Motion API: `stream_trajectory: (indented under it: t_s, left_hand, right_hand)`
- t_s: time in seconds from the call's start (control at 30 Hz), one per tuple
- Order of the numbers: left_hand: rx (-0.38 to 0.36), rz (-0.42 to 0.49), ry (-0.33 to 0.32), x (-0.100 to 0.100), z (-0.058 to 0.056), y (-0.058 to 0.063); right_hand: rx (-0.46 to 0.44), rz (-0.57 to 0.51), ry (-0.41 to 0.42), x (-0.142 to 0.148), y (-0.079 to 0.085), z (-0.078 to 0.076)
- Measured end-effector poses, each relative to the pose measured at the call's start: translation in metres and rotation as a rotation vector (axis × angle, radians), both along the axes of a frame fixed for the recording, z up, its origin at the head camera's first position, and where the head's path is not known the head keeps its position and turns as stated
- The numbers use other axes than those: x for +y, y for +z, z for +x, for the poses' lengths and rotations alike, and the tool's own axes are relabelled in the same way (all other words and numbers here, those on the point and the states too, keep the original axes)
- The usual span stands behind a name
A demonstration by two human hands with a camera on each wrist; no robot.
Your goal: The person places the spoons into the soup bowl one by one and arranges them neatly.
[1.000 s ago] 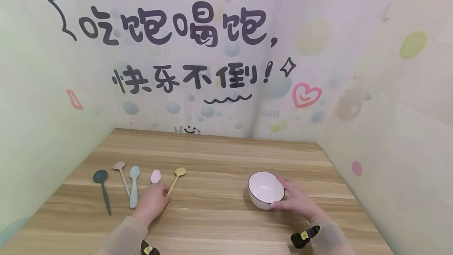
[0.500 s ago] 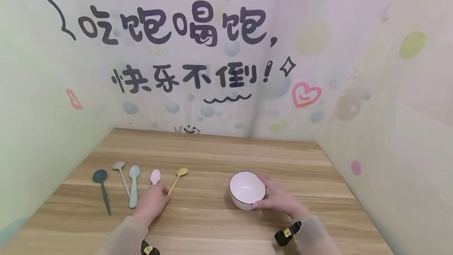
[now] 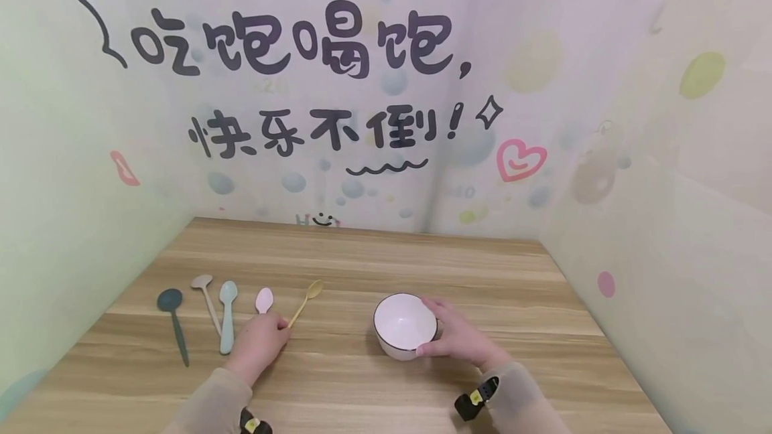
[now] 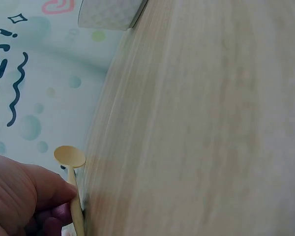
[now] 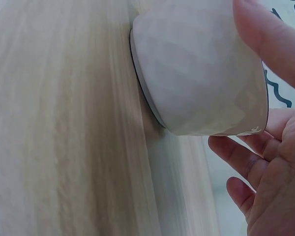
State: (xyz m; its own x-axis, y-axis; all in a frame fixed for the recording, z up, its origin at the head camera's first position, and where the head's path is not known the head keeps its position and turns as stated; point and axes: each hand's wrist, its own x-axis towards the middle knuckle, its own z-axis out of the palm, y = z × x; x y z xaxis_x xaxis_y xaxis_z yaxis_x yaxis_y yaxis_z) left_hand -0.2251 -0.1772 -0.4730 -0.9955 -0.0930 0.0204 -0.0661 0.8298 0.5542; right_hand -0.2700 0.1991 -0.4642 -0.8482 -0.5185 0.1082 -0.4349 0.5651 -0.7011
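My left hand (image 3: 259,345) pinches the handle of a yellow spoon (image 3: 313,290). In the left wrist view, thumb and finger close on the handle of the yellow spoon (image 4: 71,156), its round head pointing away from the hand. A white bowl (image 3: 398,347) with a dark rim is upright in my right hand (image 3: 461,339), which grips its right side. The right wrist view shows the bowl's faceted wall (image 5: 201,73) between the thumb and fingers; whether its base touches the table I cannot tell. A pink spoon (image 3: 264,300) is partly hidden behind my left hand.
To the left of my left hand lie a light blue spoon (image 3: 228,317), a beige spoon (image 3: 208,297) and a dark green spoon (image 3: 173,313). Printed walls (image 3: 386,199) enclose the wooden table (image 3: 362,253) at the back and both sides.
My right hand has carried the bowl leftward, toward the yellow spoon. The yellow spoon's head has shifted slightly up and right while my left hand stayed nearly in place.
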Motion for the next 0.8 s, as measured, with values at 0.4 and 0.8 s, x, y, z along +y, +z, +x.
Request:
stream_trajectory:
  t_s: [0.4, 0.8]
  left_hand:
    - [-0.006, -0.007, -0.001, -0.001, -0.001, -0.002]
    - [-0.015, -0.001, 0.009, -0.003, -0.005, -0.006]
  right_hand:
    - [0.027, 0.027, 0.019, -0.012, -0.001, 0.001]
    - [0.036, 0.047, 0.026, -0.024, -0.001, 0.005]
